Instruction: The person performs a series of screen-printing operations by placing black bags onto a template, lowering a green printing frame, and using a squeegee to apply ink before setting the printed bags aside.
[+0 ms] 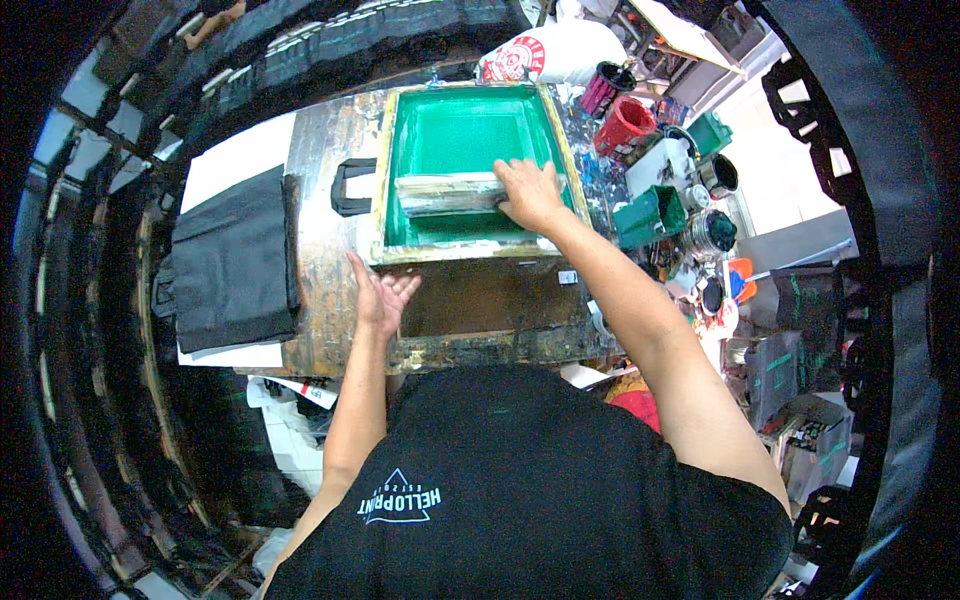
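Observation:
A screen printing frame [377, 215] with pale, ink-stained edges lies on the worktable, its mesh [465, 135] covered in green. My right hand [530, 195] is closed over the right end of a wide squeegee [445, 193], which lies crosswise on the near half of the mesh. Just below the frame's near left corner is my left hand [382, 298], palm turned up and fingers apart, with nothing in it. Its thumb reaches up by that corner; whether it touches the frame I cannot tell. From under the frame's left side a black strap loop [350, 187] sticks out.
A stack of black fabric bags [235, 260] lies on white sheets at the table's left. Along the right stand a red bucket [625, 125], a dark green container [650, 215] and several ink tins [712, 232]. A white printed bag [560, 52] lies beyond the frame.

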The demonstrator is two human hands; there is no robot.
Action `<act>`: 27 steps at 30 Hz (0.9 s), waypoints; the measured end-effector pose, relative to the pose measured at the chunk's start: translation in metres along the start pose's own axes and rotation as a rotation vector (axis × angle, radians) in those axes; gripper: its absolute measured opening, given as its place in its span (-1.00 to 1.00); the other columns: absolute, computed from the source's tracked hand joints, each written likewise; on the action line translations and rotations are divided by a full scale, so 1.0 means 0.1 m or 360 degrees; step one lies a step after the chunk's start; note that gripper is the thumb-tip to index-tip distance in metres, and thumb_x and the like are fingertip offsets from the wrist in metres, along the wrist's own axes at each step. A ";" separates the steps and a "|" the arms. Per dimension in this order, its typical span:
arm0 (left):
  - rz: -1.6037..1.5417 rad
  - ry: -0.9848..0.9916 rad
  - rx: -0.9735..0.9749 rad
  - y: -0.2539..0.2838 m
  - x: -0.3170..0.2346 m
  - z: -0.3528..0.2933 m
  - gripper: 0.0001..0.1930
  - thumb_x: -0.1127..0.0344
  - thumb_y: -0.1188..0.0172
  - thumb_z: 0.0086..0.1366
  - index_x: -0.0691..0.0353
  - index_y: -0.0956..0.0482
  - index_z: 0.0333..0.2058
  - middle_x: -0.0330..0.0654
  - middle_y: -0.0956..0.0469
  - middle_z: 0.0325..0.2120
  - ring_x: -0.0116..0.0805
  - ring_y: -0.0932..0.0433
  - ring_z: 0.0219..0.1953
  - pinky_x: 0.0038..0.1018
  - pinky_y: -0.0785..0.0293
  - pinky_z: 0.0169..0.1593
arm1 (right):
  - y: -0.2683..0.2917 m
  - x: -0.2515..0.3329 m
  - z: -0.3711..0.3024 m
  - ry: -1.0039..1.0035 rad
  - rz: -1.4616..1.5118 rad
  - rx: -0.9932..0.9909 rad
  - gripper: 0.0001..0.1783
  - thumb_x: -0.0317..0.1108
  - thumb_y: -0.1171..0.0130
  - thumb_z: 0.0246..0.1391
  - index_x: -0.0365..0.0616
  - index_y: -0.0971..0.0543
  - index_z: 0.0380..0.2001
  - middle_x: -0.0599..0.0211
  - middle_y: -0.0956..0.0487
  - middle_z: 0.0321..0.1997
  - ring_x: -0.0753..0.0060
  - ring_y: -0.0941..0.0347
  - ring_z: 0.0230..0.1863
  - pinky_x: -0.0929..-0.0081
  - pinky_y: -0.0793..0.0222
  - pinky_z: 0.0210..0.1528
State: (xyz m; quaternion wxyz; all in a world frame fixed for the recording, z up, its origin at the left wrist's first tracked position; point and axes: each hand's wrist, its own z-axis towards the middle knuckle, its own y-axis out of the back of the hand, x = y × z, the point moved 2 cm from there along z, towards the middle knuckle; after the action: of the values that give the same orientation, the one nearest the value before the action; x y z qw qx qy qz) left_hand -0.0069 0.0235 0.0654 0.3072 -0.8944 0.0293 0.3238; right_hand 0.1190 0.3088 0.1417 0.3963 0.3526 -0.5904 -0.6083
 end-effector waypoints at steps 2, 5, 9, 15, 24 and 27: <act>0.0006 0.0016 0.0064 0.24 0.08 0.10 0.34 -0.69 0.08 0.15 0.27 0.46 0.47 0.31 0.16 0.44 0.27 -0.04 0.45 0.06 -0.29 0.37 | 0.02 0.05 0.06 0.0030 0.0064 0.0034 -0.35 -0.21 -0.47 -0.12 0.03 -0.43 0.07 0.24 -0.58 -0.07 0.06 -0.51 0.06 -0.16 -0.29 0.00; 0.0060 0.0040 0.0048 0.27 0.16 0.10 0.31 -0.70 0.12 0.16 0.26 0.42 0.48 0.32 0.10 0.43 0.22 -0.13 0.43 0.00 -0.30 0.37 | 0.13 0.04 0.09 0.0071 0.0117 0.0036 -0.36 -0.20 -0.47 -0.11 0.02 -0.44 0.05 0.22 -0.58 -0.07 0.04 -0.52 0.04 -0.19 -0.31 -0.01; 0.0102 0.0039 0.0109 0.31 0.19 0.15 0.29 -0.70 0.15 0.17 0.24 0.37 0.49 0.31 0.04 0.42 0.19 -0.20 0.40 -0.02 -0.31 0.36 | 0.12 0.14 0.00 0.0051 0.0114 0.0235 -0.32 -0.19 -0.50 -0.12 -0.03 -0.40 0.06 0.20 -0.58 -0.07 0.01 -0.52 0.04 -0.17 -0.29 -0.08; 0.0174 0.0071 -0.0008 0.07 0.04 0.08 0.28 -0.69 0.15 0.18 0.21 0.41 0.49 0.36 0.08 0.41 0.22 -0.16 0.41 -0.01 -0.28 0.38 | -0.21 0.39 -0.31 0.0043 -0.0006 0.0039 -0.34 -0.25 -0.49 -0.17 0.01 -0.44 0.04 0.29 -0.55 -0.12 0.15 -0.47 0.03 -0.10 -0.21 -0.01; 0.0207 0.0108 0.0147 0.25 0.04 0.16 0.19 -0.65 0.16 0.23 0.15 0.33 0.49 0.15 -0.14 0.35 0.12 -0.34 0.30 -0.04 -0.40 0.30 | -0.61 -0.15 0.85 0.0022 -0.0114 -0.0124 -0.27 -0.23 -0.49 -0.15 0.06 -0.42 0.13 0.33 -0.54 -0.06 0.20 -0.45 0.05 -0.09 -0.17 0.01; 0.0115 0.0162 0.0020 0.25 0.07 0.14 0.14 -0.62 0.21 0.27 0.16 0.31 0.49 0.14 -0.18 0.34 0.10 -0.35 0.30 -0.05 -0.42 0.29 | -0.66 -0.34 1.39 -0.0018 -0.0137 -0.0015 -0.24 -0.17 -0.50 -0.11 0.10 -0.40 0.19 0.31 -0.55 0.00 0.18 -0.45 0.10 -0.15 -0.18 0.05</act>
State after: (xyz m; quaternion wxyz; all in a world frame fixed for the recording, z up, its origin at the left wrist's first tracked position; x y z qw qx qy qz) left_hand -0.0159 0.0123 0.0393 0.2991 -0.9061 0.0792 0.2886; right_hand 0.0050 0.3993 0.0824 0.3681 0.3724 -0.5741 -0.6294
